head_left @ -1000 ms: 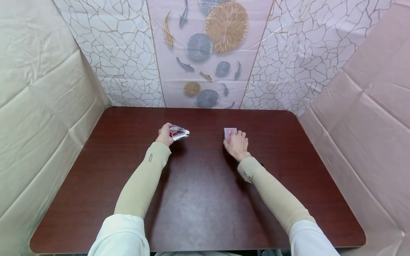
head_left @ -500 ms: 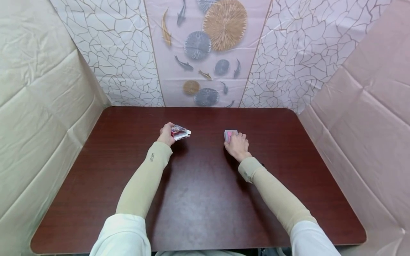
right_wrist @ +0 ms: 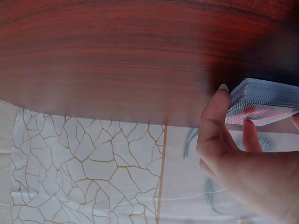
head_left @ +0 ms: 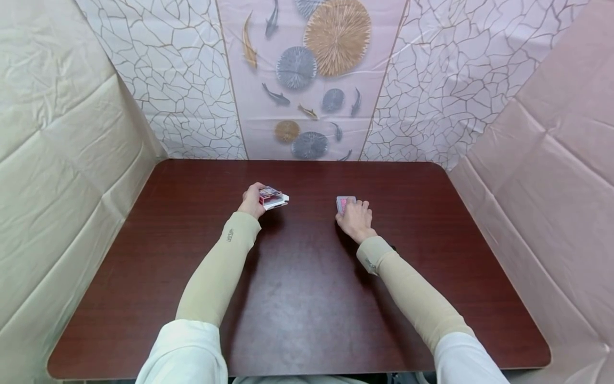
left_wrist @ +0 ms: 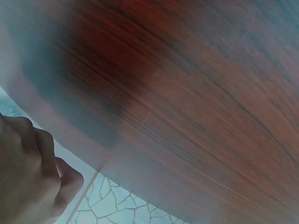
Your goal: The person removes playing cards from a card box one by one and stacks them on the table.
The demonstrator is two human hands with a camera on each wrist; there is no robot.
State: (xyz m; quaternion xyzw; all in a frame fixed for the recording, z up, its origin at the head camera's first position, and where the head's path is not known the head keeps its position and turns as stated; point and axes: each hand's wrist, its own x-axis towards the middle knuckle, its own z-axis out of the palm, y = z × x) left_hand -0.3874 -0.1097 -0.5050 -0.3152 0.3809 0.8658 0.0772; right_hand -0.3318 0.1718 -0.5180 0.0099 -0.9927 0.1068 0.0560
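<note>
My left hand [head_left: 252, 201] grips a playing-card box [head_left: 271, 197] by its left end, above the table's far half. The box's open end, with a white flap, faces right. In the left wrist view only the back and knuckles of the left hand [left_wrist: 30, 170] show; the box is hidden there. Across from it, my right hand [head_left: 357, 218] holds a deck of playing cards [head_left: 342, 203] with red-patterned backs. In the right wrist view the deck [right_wrist: 264, 100] is a thick, stepped stack, gripped at its edges, with one fingertip pressed on the patterned back.
The dark red-brown wooden table [head_left: 297, 298] has rounded corners. A patterned cloth wall [head_left: 192, 85] stands along its far edge, with plain beige cloth [head_left: 62, 160] on the left and pinkish cloth [head_left: 551, 176] on the right.
My left hand has moved slightly right with the card box, toward the deck. The deck in my right hand has shifted a little toward me; the right arm is almost still.
</note>
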